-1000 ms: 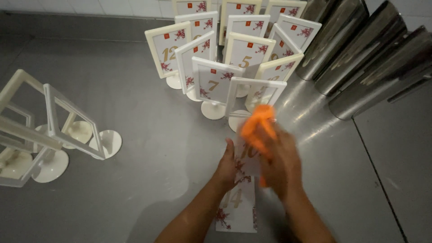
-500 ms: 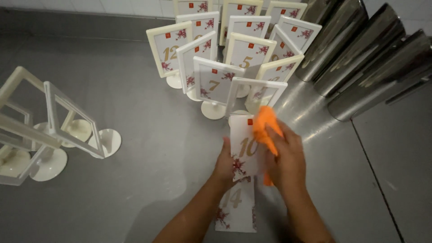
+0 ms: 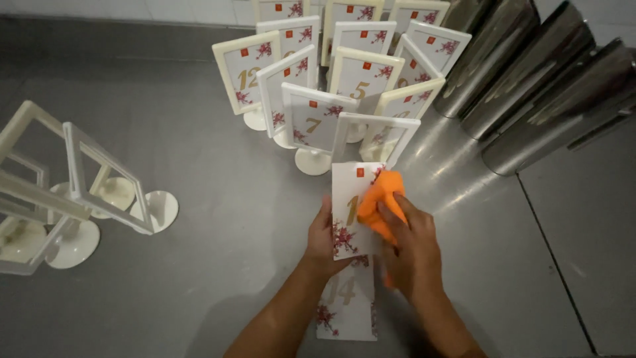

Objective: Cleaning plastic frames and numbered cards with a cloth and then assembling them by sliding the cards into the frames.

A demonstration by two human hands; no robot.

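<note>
My left hand (image 3: 323,240) grips the left edge of a white number card (image 3: 348,199) with a red blossom print, holding it over the steel table (image 3: 218,199). My right hand (image 3: 411,248) presses a crumpled orange cloth (image 3: 381,202) against the card's right side. Beneath both hands a second flowered card (image 3: 344,301) lies flat on the table.
Several cream stand frames with cards (image 3: 338,86) are clustered just beyond my hands. Empty cream frames on round bases (image 3: 73,192) stand at the left. Shiny metal cylinders (image 3: 530,86) lean at the upper right. A table seam (image 3: 550,245) runs on the right.
The orange cloth has moved down the card from above its top edge to its right middle. The card has become more exposed and my hands have shifted slightly nearer.
</note>
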